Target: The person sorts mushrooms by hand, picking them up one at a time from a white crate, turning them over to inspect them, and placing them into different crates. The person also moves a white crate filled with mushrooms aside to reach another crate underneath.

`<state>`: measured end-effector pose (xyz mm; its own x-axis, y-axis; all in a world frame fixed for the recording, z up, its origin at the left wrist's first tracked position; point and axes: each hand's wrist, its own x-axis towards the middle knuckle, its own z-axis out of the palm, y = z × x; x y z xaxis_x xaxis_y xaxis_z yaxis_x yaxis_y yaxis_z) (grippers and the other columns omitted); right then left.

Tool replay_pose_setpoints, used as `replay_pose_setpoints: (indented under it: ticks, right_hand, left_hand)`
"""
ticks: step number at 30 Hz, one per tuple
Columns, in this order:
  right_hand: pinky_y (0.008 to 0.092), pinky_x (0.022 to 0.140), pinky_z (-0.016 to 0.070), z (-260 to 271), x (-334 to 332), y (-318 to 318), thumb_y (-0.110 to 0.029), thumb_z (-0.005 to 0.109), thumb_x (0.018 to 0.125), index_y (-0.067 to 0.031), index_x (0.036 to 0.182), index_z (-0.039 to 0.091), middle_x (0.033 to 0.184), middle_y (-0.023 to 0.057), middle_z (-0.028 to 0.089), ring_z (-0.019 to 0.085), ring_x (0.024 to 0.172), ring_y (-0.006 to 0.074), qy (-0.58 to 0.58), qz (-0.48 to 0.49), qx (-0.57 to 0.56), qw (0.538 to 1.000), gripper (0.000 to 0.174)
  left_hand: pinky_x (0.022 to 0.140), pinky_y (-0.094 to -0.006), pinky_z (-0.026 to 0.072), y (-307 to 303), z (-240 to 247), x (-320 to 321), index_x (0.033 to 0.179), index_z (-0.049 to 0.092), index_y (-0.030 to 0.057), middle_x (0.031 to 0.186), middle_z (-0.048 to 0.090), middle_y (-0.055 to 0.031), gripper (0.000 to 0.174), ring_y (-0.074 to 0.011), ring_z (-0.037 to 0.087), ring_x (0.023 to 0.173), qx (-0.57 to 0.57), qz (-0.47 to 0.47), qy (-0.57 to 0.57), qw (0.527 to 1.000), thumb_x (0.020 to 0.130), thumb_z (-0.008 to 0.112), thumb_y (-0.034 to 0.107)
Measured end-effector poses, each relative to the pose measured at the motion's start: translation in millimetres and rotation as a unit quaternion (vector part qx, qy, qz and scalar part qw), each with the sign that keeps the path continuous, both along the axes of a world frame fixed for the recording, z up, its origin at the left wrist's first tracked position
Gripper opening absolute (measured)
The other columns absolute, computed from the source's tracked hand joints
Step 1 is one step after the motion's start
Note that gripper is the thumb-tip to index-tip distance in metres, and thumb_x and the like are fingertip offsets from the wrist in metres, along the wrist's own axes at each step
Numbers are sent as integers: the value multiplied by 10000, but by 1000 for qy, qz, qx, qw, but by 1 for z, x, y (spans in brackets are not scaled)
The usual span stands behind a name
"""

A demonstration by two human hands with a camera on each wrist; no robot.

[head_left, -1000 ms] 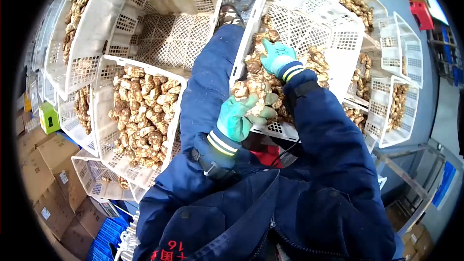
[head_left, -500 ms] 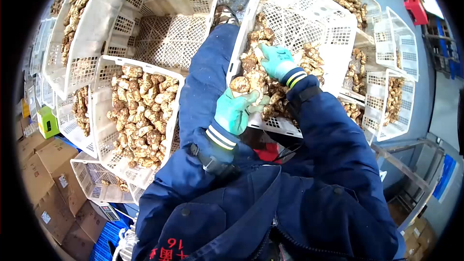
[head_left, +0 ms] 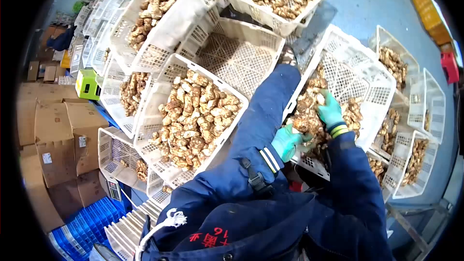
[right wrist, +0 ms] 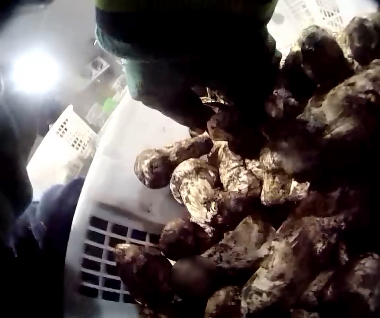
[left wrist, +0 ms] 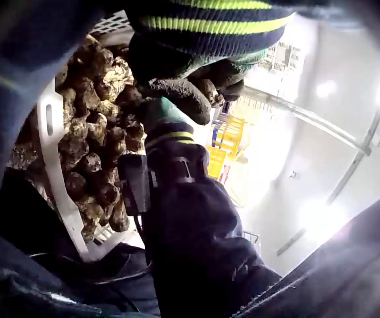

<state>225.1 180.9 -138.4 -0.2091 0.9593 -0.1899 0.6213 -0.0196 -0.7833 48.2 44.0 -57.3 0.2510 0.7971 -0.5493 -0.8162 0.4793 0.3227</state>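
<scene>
Both hands wear green gloves and work over a white plastic crate [head_left: 384, 84] heaped with brown-and-white mushrooms [head_left: 308, 116]. My left hand [head_left: 286, 142] is at the crate's near left corner; in the left wrist view its soil-stained fingers [left wrist: 182, 96] curl round mushrooms [left wrist: 208, 91]. Slightly farther away, my right hand [head_left: 330, 109] pinches a mushroom with a pale end [head_left: 320, 99] at the top of the heap. Seen from the right wrist, that glove [right wrist: 170, 89] is in deep shadow, and its fingertips close on a mushroom are mostly hidden.
Left of the leg [head_left: 266, 106] stands a crate [head_left: 166, 70] full of mushrooms, with a crate [head_left: 237, 53] showing its bare lattice floor behind it. More mushroom crates [head_left: 425, 116] line the right side. Cardboard boxes [head_left: 55, 130] and blue crates [head_left: 87, 227] are at the left.
The head view has swung left, so the crates appear farther right and lower. My left hand has lowered the mushrooms it held up, and my right hand has drawn closer to it.
</scene>
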Motion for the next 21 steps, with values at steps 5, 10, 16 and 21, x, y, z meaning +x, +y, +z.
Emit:
replay_pose_setpoints:
  ticks: [5, 10, 16, 21]
  right_hand:
    - [205, 770, 491, 78, 35, -38, 21, 576, 776, 28, 1427, 348, 1211, 136, 592, 604, 944, 165, 316, -166, -123, 926, 689]
    - [139, 357, 279, 137, 60, -103, -27, 511, 829, -45, 1429, 375, 1084, 149, 647, 334, 429, 1, 466, -229, -163, 839, 616]
    - [199, 372, 294, 149, 77, -122, -35, 442, 868, -50, 1430, 391, 1210, 170, 605, 363, 459, 53, 542, -125, -102, 825, 564]
    - [215, 804, 466, 221, 18, -130, -27, 460, 855, 53, 1380, 360, 1227, 175, 585, 563, 945, 149, 504, -7, 35, 863, 540]
  left_hand:
    - [719, -384, 602, 4, 15, -5, 1273, 507, 66, 1080, 635, -108, 436, -238, 669, 876, -2, -47, 54, 997, 864, 523, -87]
    - [627, -316, 581, 26, 62, -67, 1229, 492, 23, 997, 623, -134, 433, -261, 664, 789, 147, 52, -4, 988, 809, 546, -67]
    - [1002, -431, 484, 96, 144, -261, 1209, 525, -20, 1238, 580, -158, 344, -325, 556, 1172, 308, 255, 166, 901, 885, 432, 46]
    - [991, -443, 458, 0, 114, -133, 1352, 451, 2, 1301, 547, -179, 560, -319, 545, 1177, 208, -24, 163, 964, 815, 541, 136]
